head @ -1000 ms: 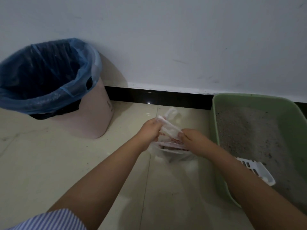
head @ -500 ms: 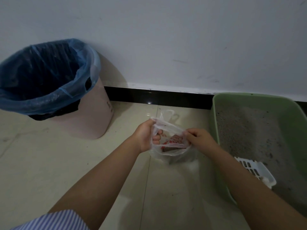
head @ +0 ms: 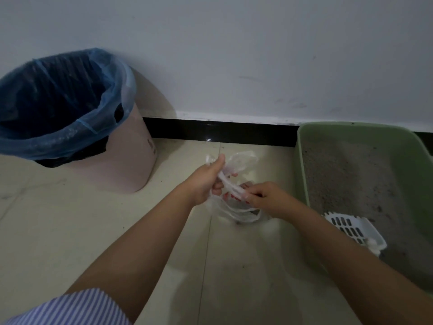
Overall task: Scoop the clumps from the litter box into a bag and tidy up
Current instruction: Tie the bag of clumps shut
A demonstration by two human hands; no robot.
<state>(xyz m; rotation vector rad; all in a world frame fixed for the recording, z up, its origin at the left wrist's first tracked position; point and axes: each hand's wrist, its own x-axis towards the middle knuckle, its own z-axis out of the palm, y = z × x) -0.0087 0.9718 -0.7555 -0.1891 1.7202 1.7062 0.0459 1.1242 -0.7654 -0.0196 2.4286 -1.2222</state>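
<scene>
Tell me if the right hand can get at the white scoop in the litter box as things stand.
Probably not at once: the right hand pinches the plastic bag, which the left hand also holds. Once freed, the way looks open: the white scoop lies uncovered in the litter box beside that arm.

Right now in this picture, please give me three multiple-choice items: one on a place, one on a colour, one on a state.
1. Where does the white scoop lie?
A. in the litter box
B. in the bin
C. on the floor

2. What colour is the liner of the bin?
A. green
B. blue
C. red

3. What are both hands doing?
A. hanging idle
B. gripping the plastic bag
C. holding the scoop

Answers: 1 A, it rests on the litter; 2 B, blue film folds over the rim; 3 B, left hand and right hand pinch the bag's gathered top.
</scene>
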